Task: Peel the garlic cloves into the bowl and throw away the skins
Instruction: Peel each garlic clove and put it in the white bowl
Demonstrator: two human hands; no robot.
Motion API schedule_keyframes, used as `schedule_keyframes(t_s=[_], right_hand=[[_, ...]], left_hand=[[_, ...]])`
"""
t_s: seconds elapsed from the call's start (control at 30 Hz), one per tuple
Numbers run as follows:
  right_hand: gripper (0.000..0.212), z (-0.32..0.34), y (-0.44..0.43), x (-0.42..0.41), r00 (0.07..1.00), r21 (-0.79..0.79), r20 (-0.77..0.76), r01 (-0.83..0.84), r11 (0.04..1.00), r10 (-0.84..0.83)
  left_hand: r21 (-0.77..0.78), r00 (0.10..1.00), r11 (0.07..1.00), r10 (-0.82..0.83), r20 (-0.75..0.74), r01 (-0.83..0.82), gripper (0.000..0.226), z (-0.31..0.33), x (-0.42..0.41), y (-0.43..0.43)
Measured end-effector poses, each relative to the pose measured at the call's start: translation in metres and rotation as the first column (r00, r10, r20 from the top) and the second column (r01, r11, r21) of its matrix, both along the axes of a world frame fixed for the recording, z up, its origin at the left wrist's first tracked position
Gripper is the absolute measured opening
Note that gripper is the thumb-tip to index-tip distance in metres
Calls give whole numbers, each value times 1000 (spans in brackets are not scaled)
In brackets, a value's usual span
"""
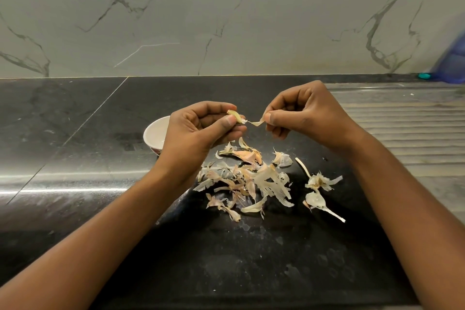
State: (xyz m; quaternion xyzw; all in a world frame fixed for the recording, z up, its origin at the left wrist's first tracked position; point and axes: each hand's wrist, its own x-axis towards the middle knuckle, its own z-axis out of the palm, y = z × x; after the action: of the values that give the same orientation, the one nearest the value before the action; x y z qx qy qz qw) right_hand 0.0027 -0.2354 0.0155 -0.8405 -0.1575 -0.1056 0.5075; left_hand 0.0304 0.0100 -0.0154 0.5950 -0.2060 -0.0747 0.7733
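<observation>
My left hand (201, 126) pinches a pale garlic clove (235, 116) between thumb and fingers, above the counter. My right hand (304, 113) pinches a strip of skin (257, 122) that still joins the clove's tip. A white bowl (156, 133) stands on the dark counter just behind my left hand, which hides most of it; its inside cannot be seen. A pile of loose papery skins (249, 181) lies on the counter below both hands. Two stemmed root pieces (317, 200) lie to the pile's right.
The black stone counter (100, 158) runs to a marble wall (226, 20) at the back. A ribbed steel drainboard (407, 128) fills the right side. A blue plastic object (453, 63) and a small teal thing (424, 75) sit at the far right.
</observation>
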Motion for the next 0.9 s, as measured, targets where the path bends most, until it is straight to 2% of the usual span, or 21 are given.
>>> schedule_keyframes(t_s=[0.17, 0.37, 0.47, 0.7, 0.9], right_hand=[[9, 0, -4, 1, 999, -96, -38, -32, 995, 29], [13, -4, 5, 1, 991, -7, -96, -97, 995, 96], [22, -6, 12, 0, 985, 3, -122, -127, 992, 126], [18, -8, 14, 2, 981, 11, -96, -171, 985, 171], [13, -8, 13, 2, 983, 37, -29, -181, 983, 182]], left_hand=[[27, 999, 999, 27, 31, -28, 23, -1, 0, 0], [129, 980, 985, 91, 177, -115, 22, -4, -1, -1], [161, 971, 977, 100, 217, -137, 21, -5, 0, -1], [143, 979, 983, 83, 187, -110, 21, -6, 0, -2], [61, 999, 998, -19, 45, 16, 27, -4, 0, 0]])
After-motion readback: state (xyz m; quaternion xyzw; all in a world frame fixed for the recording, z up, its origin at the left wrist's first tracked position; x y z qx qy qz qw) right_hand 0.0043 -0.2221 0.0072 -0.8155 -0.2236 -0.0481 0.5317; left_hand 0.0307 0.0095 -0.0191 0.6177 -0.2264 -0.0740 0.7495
